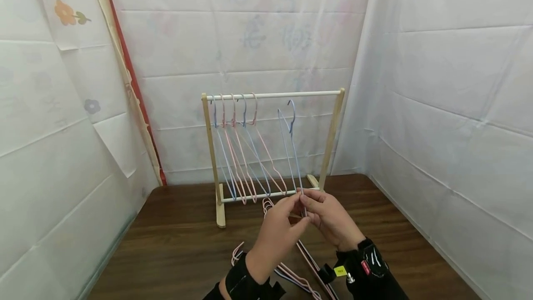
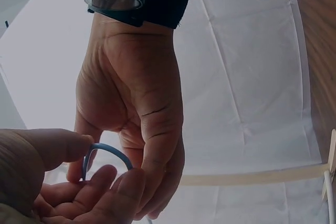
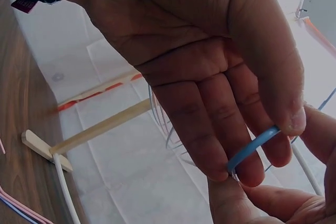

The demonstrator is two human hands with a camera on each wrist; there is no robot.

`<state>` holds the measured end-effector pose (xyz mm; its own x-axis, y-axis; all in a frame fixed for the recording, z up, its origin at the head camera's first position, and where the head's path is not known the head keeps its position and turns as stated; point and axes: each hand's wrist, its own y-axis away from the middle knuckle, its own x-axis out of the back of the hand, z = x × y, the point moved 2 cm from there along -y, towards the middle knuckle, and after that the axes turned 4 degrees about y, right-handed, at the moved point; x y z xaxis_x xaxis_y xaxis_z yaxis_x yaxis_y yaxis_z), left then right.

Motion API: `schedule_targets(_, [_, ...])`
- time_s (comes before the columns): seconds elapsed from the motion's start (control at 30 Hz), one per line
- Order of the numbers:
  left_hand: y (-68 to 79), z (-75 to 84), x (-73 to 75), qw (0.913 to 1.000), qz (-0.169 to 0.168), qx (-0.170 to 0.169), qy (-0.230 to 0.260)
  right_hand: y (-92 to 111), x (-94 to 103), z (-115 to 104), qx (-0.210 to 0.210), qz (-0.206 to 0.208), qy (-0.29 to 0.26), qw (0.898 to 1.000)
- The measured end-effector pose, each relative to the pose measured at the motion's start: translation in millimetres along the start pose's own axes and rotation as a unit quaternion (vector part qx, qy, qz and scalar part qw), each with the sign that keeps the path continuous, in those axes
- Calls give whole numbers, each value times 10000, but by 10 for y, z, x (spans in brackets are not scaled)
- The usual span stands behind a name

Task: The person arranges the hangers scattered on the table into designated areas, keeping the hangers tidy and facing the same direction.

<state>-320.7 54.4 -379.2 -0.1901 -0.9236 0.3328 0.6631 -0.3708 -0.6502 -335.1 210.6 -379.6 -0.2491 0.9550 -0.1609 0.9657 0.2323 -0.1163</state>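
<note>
- Left post of the rack: made of pale wood and stood on the table; white bars are carried across to the opposite post.
- Hung hangers: five, three pink and two blue, hooked over the top bar near its left end. Their thin frames are overlapped, so snagging is judged likely if one is pulled sideways.
- Loose hangers: pink and darker ones, laid on the table beneath the forearms and partly hidden by them.
- Left hand: thumb and fingers are brought together on the blue hanger, at a rounded bend of its frame.
- Blue hanger: held before the rack, seen nearly edge-on, with its hook uppermost and not looped over the bar. It is judged light, smooth and rather slippery, stiff enough to keep its shape yet springy if squeezed, and not fragile. Control is judged steadier when the frame is taken just below the hook; at the bend, twisting is less easily resisted.
- Right hand: the same bend is pinched between thumb and fingers, close beside the left fingertips.
- Right post: stood beyond the right hand.
</note>
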Motion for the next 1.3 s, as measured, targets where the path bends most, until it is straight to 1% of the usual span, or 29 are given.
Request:
schedule_targets(0.17, [-56, -30, 48, 9998, 27, 91, -190, -98, 3, -34, -97, -309, -78, 9994])
schedule_targets(0.33, [-111, -40, 96, 9993, -64, 226, -296, -154, 9, -81, -224, -471, -71, 9986])
schedule_targets(0.5, [-183, -19, 158, 9985, -137, 373, -365, -212, -5, -165, -304, -465, -15, 9985])
schedule_targets(0.77, [-282, 27, 223, 9971, -311, 681, -152, -263, -24, -293, -555, -223, -63, 9982])
schedule_targets(0.83, [-305, 43, 230, 9970, -326, 688, -108, -271, -22, -316, -639, -211, -62, 9977])
schedule_targets(0.9, [-331, 55, 239, 9972, -353, 660, -58, -282, -21, -335, -712, -235, -27, 9972])
schedule_targets(1.03, [-372, 64, 278, 9965, -401, 725, -63, -319, -27, -378, -802, -382, 55, 9960])
schedule_targets(1.13, [-412, 66, 320, 9958, -366, 818, -172, -363, -39, -420, -853, -472, 83, 9952])
schedule_targets(1.3, [-498, 91, 373, 9959, -287, 800, -295, -435, -67, -512, -905, -521, 172, 9944])
